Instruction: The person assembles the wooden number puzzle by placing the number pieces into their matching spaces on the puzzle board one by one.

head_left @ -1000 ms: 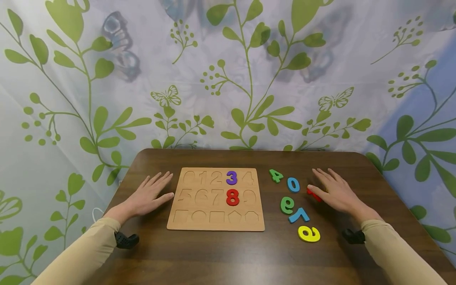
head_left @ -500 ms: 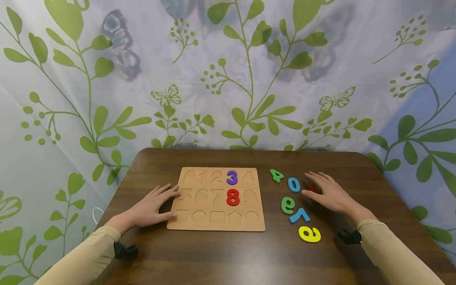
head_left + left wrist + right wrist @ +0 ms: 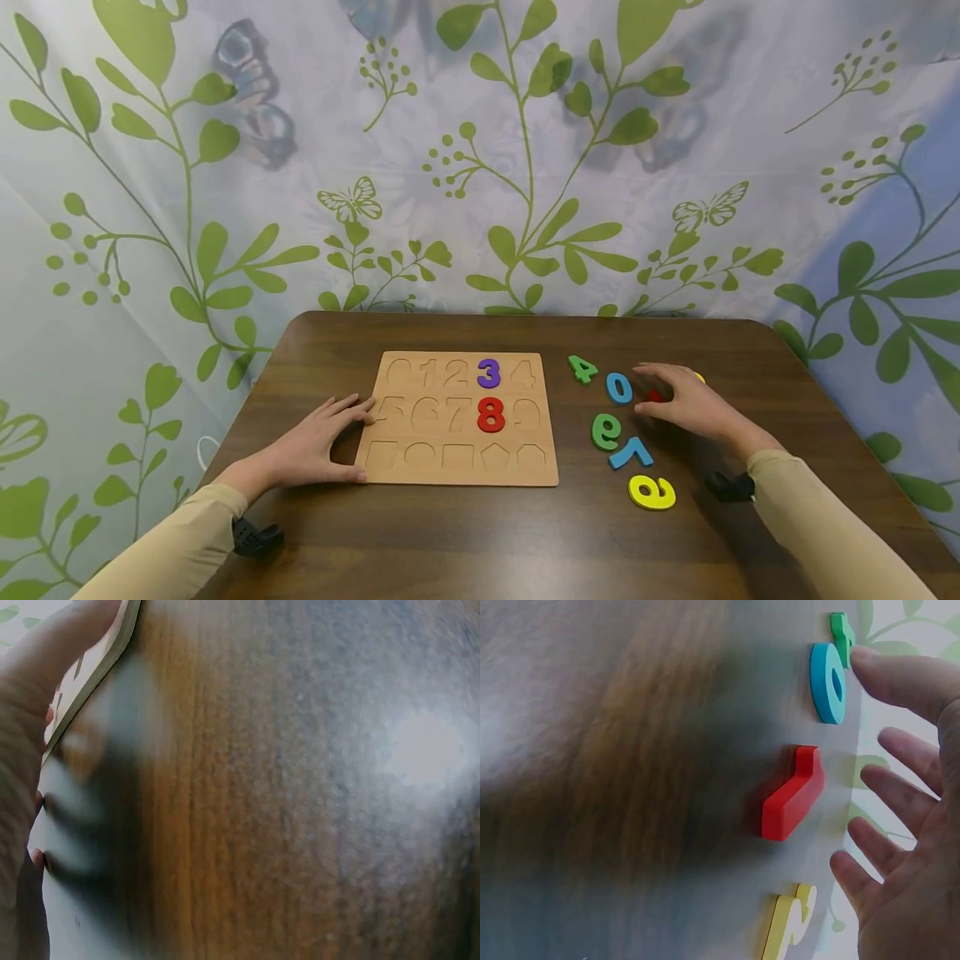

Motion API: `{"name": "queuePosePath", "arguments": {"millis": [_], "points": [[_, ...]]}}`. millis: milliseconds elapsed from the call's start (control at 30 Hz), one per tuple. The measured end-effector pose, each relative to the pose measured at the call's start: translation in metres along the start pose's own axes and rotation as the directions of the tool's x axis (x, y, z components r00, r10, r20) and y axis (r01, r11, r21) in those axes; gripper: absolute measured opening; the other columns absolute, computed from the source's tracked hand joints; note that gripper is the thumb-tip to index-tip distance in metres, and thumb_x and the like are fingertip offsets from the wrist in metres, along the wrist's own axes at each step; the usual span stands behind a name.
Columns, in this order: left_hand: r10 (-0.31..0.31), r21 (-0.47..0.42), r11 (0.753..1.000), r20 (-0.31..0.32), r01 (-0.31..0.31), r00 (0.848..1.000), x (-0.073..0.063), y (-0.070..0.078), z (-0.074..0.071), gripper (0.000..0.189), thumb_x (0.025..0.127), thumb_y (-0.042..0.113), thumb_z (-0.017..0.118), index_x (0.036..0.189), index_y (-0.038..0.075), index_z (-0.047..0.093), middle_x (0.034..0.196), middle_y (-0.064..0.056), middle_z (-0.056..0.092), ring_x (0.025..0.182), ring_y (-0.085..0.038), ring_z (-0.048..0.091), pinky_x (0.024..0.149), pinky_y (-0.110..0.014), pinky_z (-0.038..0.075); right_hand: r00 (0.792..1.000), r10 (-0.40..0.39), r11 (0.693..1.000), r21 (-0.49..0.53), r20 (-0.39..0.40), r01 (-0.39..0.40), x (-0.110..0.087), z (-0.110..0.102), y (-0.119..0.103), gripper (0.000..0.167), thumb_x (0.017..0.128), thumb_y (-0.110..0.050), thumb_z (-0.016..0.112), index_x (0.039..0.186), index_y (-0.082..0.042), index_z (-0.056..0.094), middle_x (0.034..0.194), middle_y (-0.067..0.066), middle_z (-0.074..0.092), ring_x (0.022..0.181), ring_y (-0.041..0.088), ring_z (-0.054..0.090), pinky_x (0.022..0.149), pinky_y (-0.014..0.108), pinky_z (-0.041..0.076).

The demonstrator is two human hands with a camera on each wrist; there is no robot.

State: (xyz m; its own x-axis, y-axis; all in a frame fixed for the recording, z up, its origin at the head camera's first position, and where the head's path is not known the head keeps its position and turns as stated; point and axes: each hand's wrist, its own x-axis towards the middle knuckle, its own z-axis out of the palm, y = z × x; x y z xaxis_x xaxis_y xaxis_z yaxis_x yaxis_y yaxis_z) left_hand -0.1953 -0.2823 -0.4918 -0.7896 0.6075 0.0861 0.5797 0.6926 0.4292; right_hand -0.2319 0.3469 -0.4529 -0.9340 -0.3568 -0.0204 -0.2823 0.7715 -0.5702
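Observation:
My left hand (image 3: pixel 315 446) touches the left side of a wooden number puzzle board (image 3: pixel 465 478), fingertips at its left edge and thumb at the near left corner. A purple 3 (image 3: pixel 491 374) and a red 8 (image 3: pixel 491 415) sit in their slots on it. Over a red number piece shaped like a 1 (image 3: pixel 791 799) hovers my right hand (image 3: pixel 693 407), fingers spread and thumb apart, holding nothing. In the head view that hand partly covers the red piece. Close by lie a blue 0 (image 3: pixel 819 682) and a yellow 2 (image 3: pixel 780 926), the latter mostly hidden in the head view.
Right of the board are a green 4 (image 3: pixel 582 370), a green 9-shaped piece (image 3: pixel 596 433), a blue 7 (image 3: pixel 630 454) and a yellow 9-shaped piece (image 3: pixel 651 500). The brown table (image 3: pixel 480 542) meets a leaf-patterned curtain (image 3: pixel 420 208) at its far edge.
My left hand has moved right and nearer, from beside the board onto its left edge. My right hand has shifted left over the red piece, uncovering a bit of the yellow one behind.

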Motion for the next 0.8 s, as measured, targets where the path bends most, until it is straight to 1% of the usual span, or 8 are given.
{"name": "queuePosePath", "arguments": {"millis": [100,167,300,367,567,667,800], "points": [[-0.008,-0.008,1.000,0.003,0.008,1.000,-0.001,0.000,0.000,0.081,0.077,0.070,0.078,0.136,0.020,0.057,0.162,-0.009,0.038,0.150,-0.042,0.027,0.118,-0.067,0.015,1.000,-0.009,0.999,0.044,0.018,0.008,0.005,0.001,0.002,0.066,0.094,-0.032,0.076,0.147,-0.004,0.050,0.155,0.022,0.042,0.143,0.049,0.029,0.109,0.074,0.028],[-0.015,-0.015,1.000,0.007,0.015,1.000,-0.001,0.001,-0.001,0.080,0.077,0.069,0.078,0.136,0.019,0.056,0.162,-0.009,0.038,0.150,-0.042,0.026,0.119,-0.067,0.015,1.000,-0.007,0.999,0.053,0.027,0.005,0.009,0.002,0.003,0.064,0.094,-0.031,0.077,0.146,-0.004,0.051,0.152,0.021,0.045,0.141,0.048,0.031,0.107,0.072,0.032],[-0.021,-0.019,1.000,0.012,0.021,1.000,-0.001,0.001,-0.001,0.080,0.077,0.069,0.078,0.136,0.020,0.056,0.162,-0.009,0.037,0.150,-0.042,0.026,0.118,-0.067,0.015,0.999,0.008,0.999,0.031,0.034,-0.009,0.012,0.004,0.003,0.067,0.092,-0.032,0.078,0.147,-0.003,0.051,0.149,0.022,0.049,0.135,0.048,0.033,0.102,0.069,0.039],[-0.022,-0.020,1.000,0.015,0.023,1.000,-0.001,0.001,-0.001,0.079,0.077,0.069,0.078,0.135,0.020,0.056,0.162,-0.009,0.037,0.150,-0.043,0.026,0.118,-0.067,0.015,0.999,0.015,1.000,0.018,0.037,-0.016,0.014,0.004,0.002,0.070,0.091,-0.032,0.079,0.148,-0.002,0.049,0.149,0.023,0.049,0.133,0.047,0.032,0.100,0.068,0.040],[-0.035,-0.038,0.999,0.034,0.037,0.999,-0.001,0.002,-0.002,0.072,0.076,0.069,0.079,0.126,0.023,0.057,0.163,-0.008,0.036,0.151,-0.042,0.024,0.119,-0.067,0.014,0.999,-0.005,1.000,0.007,0.038,0.005,0.018,0.008,0.002,0.073,0.091,-0.030,0.079,0.150,0.000,0.047,0.151,0.027,0.045,0.131,0.048,0.033,0.102,0.071,0.036],[-0.037,-0.036,0.999,0.036,0.039,0.999,-0.002,0.002,-0.002,0.070,0.075,0.070,0.079,0.123,0.024,0.057,0.163,-0.008,0.036,0.151,-0.042,0.025,0.119,-0.067,0.014,0.999,-0.025,0.999,0.023,0.032,0.025,0.021,0.012,0.004,0.069,0.091,-0.027,0.080,0.147,-0.001,0.050,0.148,0.026,0.048,0.132,0.048,0.034,0.103,0.071,0.034],[-0.042,-0.034,0.998,0.037,0.044,0.998,-0.003,0.003,-0.002,0.070,0.075,0.071,0.079,0.122,0.025,0.057,0.163,-0.008,0.036,0.151,-0.042,0.025,0.119,-0.067,0.014,0.999,-0.043,0.996,0.084,0.031,0.041,0.026,0.015,0.006,0.060,0.091,-0.021,0.080,0.141,-0.001,0.054,0.142,0.022,0.054,0.135,0.047,0.037,0.107,0.069,0.033]]}}
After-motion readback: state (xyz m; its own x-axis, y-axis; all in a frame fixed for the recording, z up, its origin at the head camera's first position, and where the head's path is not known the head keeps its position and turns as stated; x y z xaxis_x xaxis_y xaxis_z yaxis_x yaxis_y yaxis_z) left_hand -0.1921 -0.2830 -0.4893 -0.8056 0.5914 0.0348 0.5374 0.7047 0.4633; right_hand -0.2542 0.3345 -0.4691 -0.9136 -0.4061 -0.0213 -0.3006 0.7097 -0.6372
